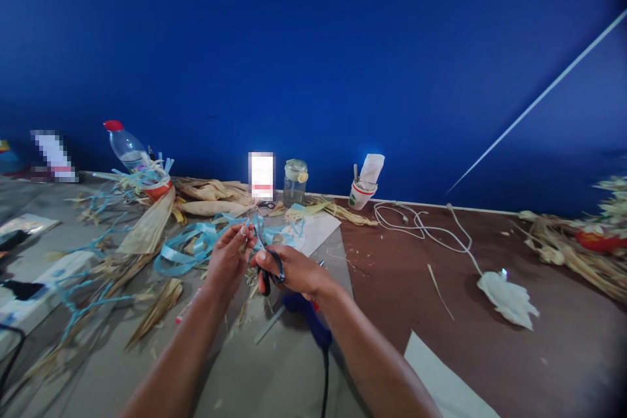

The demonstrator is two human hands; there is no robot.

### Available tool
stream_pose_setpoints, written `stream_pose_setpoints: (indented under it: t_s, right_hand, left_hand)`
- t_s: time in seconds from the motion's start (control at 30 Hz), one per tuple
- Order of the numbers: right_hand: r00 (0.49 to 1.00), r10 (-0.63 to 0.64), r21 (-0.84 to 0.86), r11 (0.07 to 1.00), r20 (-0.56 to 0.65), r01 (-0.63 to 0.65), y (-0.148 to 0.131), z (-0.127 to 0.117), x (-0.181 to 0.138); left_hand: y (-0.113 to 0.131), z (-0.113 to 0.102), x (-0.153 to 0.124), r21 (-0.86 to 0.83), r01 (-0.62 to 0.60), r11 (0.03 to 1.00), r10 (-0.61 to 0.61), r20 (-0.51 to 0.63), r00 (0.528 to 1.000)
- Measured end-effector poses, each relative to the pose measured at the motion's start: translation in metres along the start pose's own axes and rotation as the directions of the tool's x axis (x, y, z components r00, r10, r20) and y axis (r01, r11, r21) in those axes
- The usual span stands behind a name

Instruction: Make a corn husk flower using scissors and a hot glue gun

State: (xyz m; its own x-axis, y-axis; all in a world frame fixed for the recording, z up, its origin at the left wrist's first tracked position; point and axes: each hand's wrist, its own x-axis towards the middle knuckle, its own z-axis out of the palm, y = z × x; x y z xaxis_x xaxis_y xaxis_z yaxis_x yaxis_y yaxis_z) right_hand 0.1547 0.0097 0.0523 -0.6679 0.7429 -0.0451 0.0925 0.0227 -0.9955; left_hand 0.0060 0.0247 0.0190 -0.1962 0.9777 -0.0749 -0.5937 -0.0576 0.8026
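My right hand (291,269) clamps the scissors (260,235); left hand (228,253) pinches a tiny piece (249,226); I want fingertips (243,231) clear of the cut.

Dark-handled scissors (261,243), held aloft, point forward beside a small, indistinct pinched piece (249,225).

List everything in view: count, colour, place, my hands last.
Scissors: at least one, dark-handled, centre
Ribbon: uncountable, light blue, centre left
Husks: many, tan, left
Bottle: one, clear, red-capped, back left
Jar: one, clear, back centre
Cup: one, white, right of jar
Cable: one, white, back right
Bundle: one, white, right
Tool: one, blue, front centre
Paper: two-plus, white, scattered
Flowers: several, white, right
Panels: two, white, by wall
Wall: one, blue, behind
Tabletop: one, grey-brown, below
Left hand: one, bare, centre
Right hand: one, bare, holding scissors
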Motion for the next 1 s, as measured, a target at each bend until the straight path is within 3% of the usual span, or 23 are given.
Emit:
stream_pose_setpoints:
  t_s: [0.07, 0.17, 0.3, 0.6, 0.8, 1.0]
  right_hand:
    - [0.999, -0.031, -0.041, 0.999, -0.027, 0.029, 0.0, -0.001, 0.001]
    - [1.0, -0.005, 0.04, 0.999, -0.031, 0.006, 0.001, -0.002, 0.001]
    - [0.999, 0.042, 0.18, 0.983, 0.031, -0.047, 0.0, -0.005, -0.002]
    - [0.994, 0.058, 0.259, 0.962, 0.092, -0.08, -0.003, -0.011, -0.007]
    - [0.987, 0.052, 0.266, 0.96, 0.152, -0.091, -0.001, -0.017, -0.01]
    - [0.993, 0.007, 0.258, 0.965, 0.122, -0.039, -0.001, -0.017, -0.009]
  left_hand:
    - [0.0, 0.001, -0.001, 0.025, -0.02, 0.999, 0.02, 0.006, 1.0]
    - [0.001, 0.003, -0.003, 0.052, -0.05, 0.997, 0.049, 0.016, 0.999]
    - [0.002, 0.005, -0.004, 0.038, -0.081, 0.996, 0.081, -0.005, 0.997]
    - [0.0, 0.0, 0.0, 0.076, -0.152, 0.985, 0.151, 0.014, 0.988]
    - [0.0, -0.001, -0.002, 0.037, -0.069, 0.997, 0.066, 0.064, 0.996]
    - [0.005, 0.004, -0.007, -0.007, 0.039, 0.999, -0.038, 0.082, 0.996]
